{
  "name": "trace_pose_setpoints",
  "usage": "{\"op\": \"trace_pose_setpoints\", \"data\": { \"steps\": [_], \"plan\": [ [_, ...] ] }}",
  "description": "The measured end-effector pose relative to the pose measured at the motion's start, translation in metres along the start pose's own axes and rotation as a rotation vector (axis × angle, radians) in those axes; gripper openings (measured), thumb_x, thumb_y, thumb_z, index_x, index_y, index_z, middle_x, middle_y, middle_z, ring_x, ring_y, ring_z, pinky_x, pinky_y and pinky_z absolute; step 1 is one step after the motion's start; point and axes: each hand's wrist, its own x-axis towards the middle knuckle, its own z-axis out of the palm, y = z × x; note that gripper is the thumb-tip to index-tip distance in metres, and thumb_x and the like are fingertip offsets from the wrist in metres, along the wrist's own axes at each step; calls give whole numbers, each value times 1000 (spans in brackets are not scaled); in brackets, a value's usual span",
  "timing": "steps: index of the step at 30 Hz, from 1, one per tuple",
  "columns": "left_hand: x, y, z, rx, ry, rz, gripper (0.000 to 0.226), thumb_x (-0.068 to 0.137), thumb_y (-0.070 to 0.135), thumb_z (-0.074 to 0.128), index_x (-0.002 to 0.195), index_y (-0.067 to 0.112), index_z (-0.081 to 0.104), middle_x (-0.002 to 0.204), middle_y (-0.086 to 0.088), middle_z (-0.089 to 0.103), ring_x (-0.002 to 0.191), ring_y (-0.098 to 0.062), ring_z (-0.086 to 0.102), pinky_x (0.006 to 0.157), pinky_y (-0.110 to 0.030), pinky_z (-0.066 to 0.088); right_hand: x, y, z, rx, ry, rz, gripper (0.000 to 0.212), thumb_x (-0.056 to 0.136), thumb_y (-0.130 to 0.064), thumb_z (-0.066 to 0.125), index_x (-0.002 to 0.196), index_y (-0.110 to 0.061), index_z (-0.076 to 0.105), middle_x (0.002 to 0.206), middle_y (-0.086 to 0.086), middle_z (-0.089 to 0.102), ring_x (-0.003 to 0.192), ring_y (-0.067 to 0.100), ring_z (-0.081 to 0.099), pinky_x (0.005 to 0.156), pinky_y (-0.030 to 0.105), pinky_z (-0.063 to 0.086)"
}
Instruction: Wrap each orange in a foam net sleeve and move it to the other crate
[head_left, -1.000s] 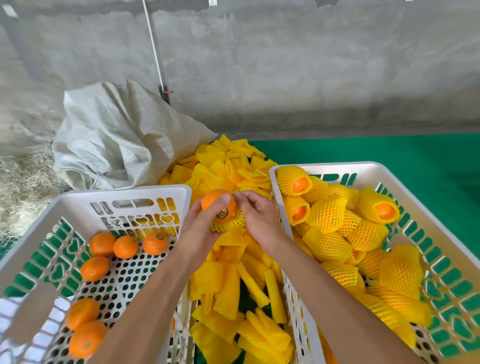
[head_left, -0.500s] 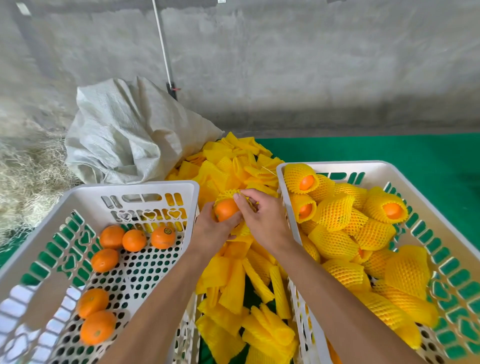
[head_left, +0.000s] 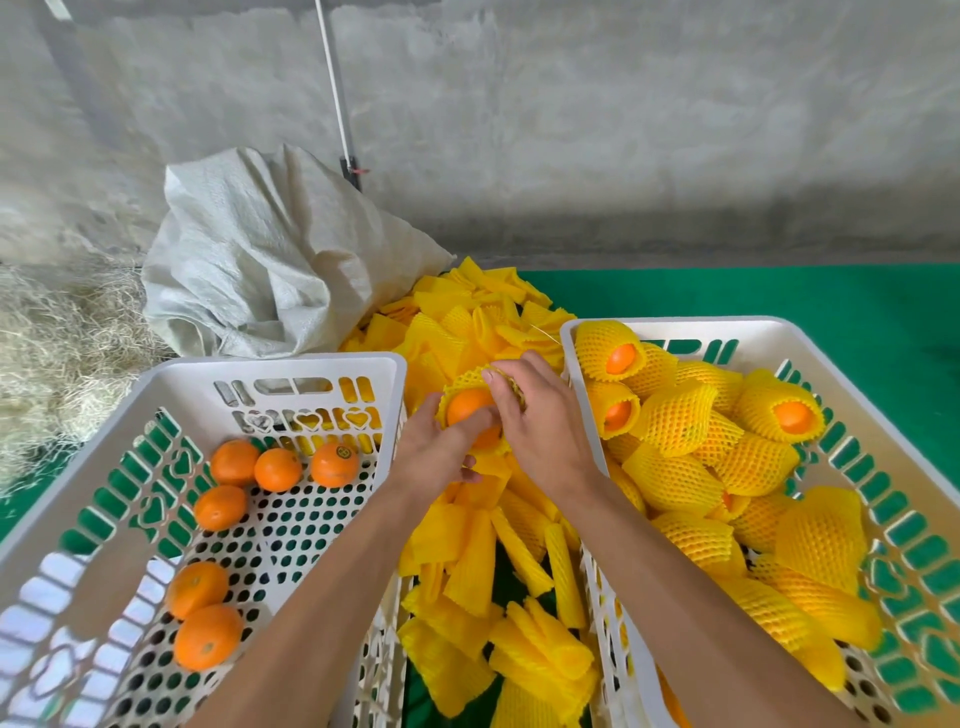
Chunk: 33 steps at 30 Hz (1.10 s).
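Both hands meet above the gap between the two crates. Left hand (head_left: 434, 447) cups an orange (head_left: 467, 406) from below and the near side, its fingers curled up against the fruit. Right hand (head_left: 540, 415) comes over from the right, thumb and fingers pinching the rim of a yellow foam net sleeve (head_left: 460, 379) that is stretched around the far and upper side of the orange; the fruit's near face shows bare through the sleeve's mouth. How far the sleeve reaches underneath is hidden by the hands.

Directly below and beyond the hands lies a heap of flat, unused yellow sleeves (head_left: 483, 561), filling the space between the crates and spreading toward the wall.

To the left stands a white perforated crate (head_left: 270, 364) with six bare oranges: three in a row near its far wall (head_left: 278, 469), one just in front of them (head_left: 221, 507), and two closer to the person (head_left: 200, 613).

To the right, a second white crate (head_left: 675, 325) is piled with oranges already in sleeves (head_left: 675, 415), several showing orange at the open end.

Behind the left crate slumps a pale woven sack (head_left: 260, 260), with straw (head_left: 57, 343) to its left. Green matting (head_left: 779, 296) covers the surface, and a grey concrete wall (head_left: 571, 130) rises at the back with a thin white pole (head_left: 337, 104) against it.
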Motion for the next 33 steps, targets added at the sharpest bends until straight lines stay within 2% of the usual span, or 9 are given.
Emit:
{"op": "trace_pose_setpoints", "data": {
  "steps": [4, 7, 10, 14, 18, 22, 26, 30, 33],
  "plan": [
    [0, -2, 0, 68, 81, 75, 83, 92, 47, 74, 159, 18, 33, 128, 6, 53, 100, -19, 67, 60, -28, 62, -3, -9, -3, -111, -61, -83, 25, 104, -33, 59, 117, -14, 70, 107, -2, 61, 90, 10, 58, 69, 20, 45],
    [1, 2, 1, -171, 96, 3, 62, 94, 35, 75, 143, 8, 48, 134, -8, 61, 116, -25, 66, 79, -46, 66, -3, -9, -2, -187, -103, -69, 30, 105, -38, 56, 127, -19, 63, 114, -4, 59, 88, 7, 57, 62, 22, 46],
    [-1, 7, 2, -366, -22, -39, 40, 96, 23, 71, 129, 2, 63, 116, -14, 71, 114, -30, 70, 80, -42, 64, -3, -4, 0, -215, -144, -2, 31, 105, -32, 53, 130, -16, 61, 121, 1, 57, 98, 16, 61, 69, 31, 53],
    [-3, 5, 0, -330, -80, -18, 55, 92, 15, 74, 142, 5, 54, 133, -18, 64, 117, -34, 69, 91, -49, 63, -1, -1, -1, -175, -128, 24, 28, 105, -24, 54, 126, -10, 65, 118, 4, 58, 100, 18, 60, 76, 32, 53],
    [0, 3, -1, -94, 17, -3, 62, 85, 34, 84, 140, 18, 59, 127, -11, 68, 103, -26, 73, 77, -39, 66, -1, -2, -3, -159, -109, 12, 28, 108, -25, 50, 126, -9, 64, 118, 5, 58, 104, 17, 58, 79, 33, 54],
    [4, 2, -1, 7, 136, 44, 69, 85, 46, 81, 140, 11, 58, 122, -11, 70, 79, -16, 76, 78, -42, 66, -2, -12, -4, -189, -75, -140, 29, 107, -24, 49, 123, -6, 66, 116, 8, 59, 97, 19, 62, 71, 29, 56],
    [2, 2, -3, -119, 125, 67, 66, 81, 48, 80, 133, 11, 63, 122, -10, 71, 104, -25, 73, 84, -42, 65, -2, -10, -3, -218, -90, -21, 30, 105, -29, 55, 129, -12, 60, 122, 5, 59, 96, 16, 62, 69, 26, 53],
    [-2, 7, 1, -287, 4, 87, 63, 77, 35, 78, 129, 2, 65, 117, -13, 74, 112, -28, 73, 96, -55, 60, -4, -4, -1, -227, -197, 85, 39, 105, -28, 51, 139, -10, 57, 135, 9, 63, 118, 24, 62, 90, 33, 52],
    [-2, 3, 4, -203, -23, 128, 48, 88, 33, 82, 129, 13, 67, 118, -3, 76, 112, -22, 73, 92, -52, 62, -2, -5, -4, -220, -177, 83, 38, 106, -24, 49, 140, -10, 58, 138, 9, 63, 124, 25, 60, 97, 35, 53]
  ]
}}
